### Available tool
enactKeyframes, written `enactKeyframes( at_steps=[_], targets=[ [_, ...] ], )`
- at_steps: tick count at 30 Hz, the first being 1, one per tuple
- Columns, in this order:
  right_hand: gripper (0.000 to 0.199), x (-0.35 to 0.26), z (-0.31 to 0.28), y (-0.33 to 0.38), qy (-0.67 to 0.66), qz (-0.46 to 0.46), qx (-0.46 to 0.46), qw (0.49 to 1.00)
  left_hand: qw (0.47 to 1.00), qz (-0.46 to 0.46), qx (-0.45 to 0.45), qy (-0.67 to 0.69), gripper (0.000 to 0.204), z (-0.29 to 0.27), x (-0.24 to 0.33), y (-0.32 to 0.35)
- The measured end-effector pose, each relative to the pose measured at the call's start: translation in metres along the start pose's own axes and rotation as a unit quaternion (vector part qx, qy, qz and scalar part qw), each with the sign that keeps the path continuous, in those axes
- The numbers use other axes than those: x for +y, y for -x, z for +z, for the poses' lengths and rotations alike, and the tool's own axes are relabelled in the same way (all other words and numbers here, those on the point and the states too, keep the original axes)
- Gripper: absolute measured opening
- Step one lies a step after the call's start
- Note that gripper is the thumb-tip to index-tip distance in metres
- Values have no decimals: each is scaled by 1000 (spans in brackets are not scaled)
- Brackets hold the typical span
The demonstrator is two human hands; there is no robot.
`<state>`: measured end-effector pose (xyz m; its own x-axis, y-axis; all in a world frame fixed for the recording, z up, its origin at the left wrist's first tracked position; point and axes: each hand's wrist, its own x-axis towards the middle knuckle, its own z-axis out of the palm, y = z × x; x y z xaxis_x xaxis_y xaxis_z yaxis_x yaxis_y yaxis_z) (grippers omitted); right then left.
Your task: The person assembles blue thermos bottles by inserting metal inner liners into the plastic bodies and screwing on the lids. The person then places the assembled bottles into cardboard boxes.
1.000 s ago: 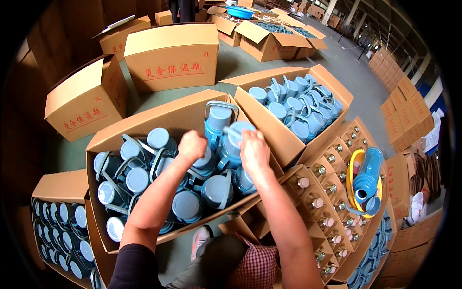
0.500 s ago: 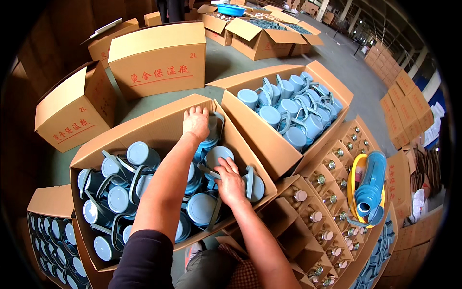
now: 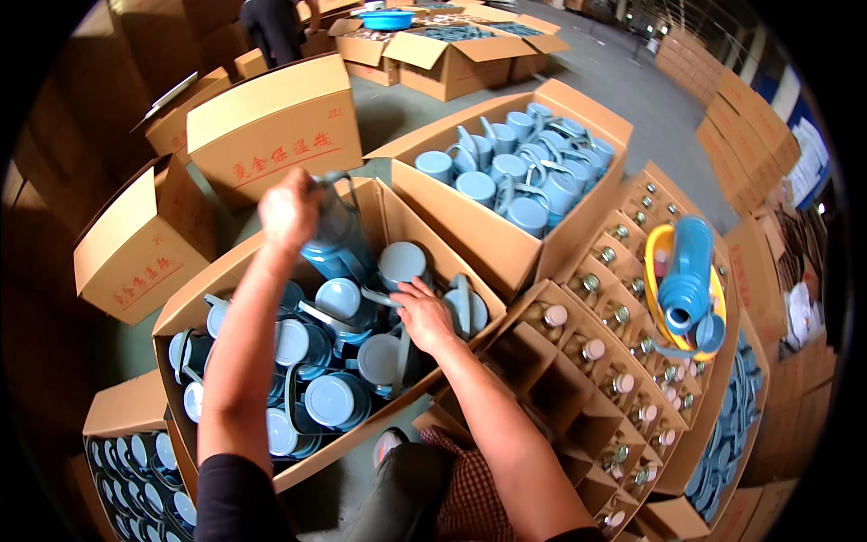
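My left hand (image 3: 289, 212) is closed round the upper end of a blue plastic thermos jug (image 3: 339, 239), which it holds tilted over the far side of an open carton (image 3: 221, 271). Slight blur hides the exact grip. My right hand (image 3: 424, 316) lies with its fingers apart against a grey-blue handle (image 3: 379, 296), just below a round-lidded jug (image 3: 403, 262). Several more blue jugs stand packed in this carton, lids up, their strap handles leaning various ways. Another jug with a loose handle (image 3: 466, 309) is right of my right hand.
Beyond stands a second carton (image 3: 488, 244) of blue jugs. On the right, a divided carton (image 3: 551, 388) holds glass bottles; on it sits a yellow basin (image 3: 662, 262) with a blue jug body (image 3: 688, 271). Two cartons (image 3: 271, 126) stand far left. A person (image 3: 271, 32) is at the back.
My left hand has risen and moved left, lifting a jug from the carton's far corner. My right hand stays near the same jugs. The whole view has shifted slightly.
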<state>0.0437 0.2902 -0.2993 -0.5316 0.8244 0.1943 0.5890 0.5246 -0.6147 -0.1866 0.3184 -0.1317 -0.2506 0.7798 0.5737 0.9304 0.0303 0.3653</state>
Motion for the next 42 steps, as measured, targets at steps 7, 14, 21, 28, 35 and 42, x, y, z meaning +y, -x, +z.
enactKeyframes(
  at_steps=[7, 14, 21, 28, 35, 42],
  targets=[
    [40, -29, -20, 28, -483, 178, 119, 849, 962, 103, 125, 221, 19, -153, 42, 41],
    [75, -32, -147, 71, -708, 97, 337, 613, 944, 127, -75, 295, 28, -284, 159, 220],
    [74, -41, -226, 168, -566, -10, 172, 806, 763, 388, -369, 363, 15, -207, 167, 316],
    [39, -125, -247, 209, -262, 40, 32, 964, 799, 273, -270, 463, 23, -185, 189, 305],
    [60, -161, -246, 226, -521, -126, 56, 842, 703, -142, -221, 661, 56, -74, 160, 219],
    [59, -26, -187, 247, -26, 52, 88, 994, 412, 158, -301, 846, 72, -158, 208, 192]
  ],
)
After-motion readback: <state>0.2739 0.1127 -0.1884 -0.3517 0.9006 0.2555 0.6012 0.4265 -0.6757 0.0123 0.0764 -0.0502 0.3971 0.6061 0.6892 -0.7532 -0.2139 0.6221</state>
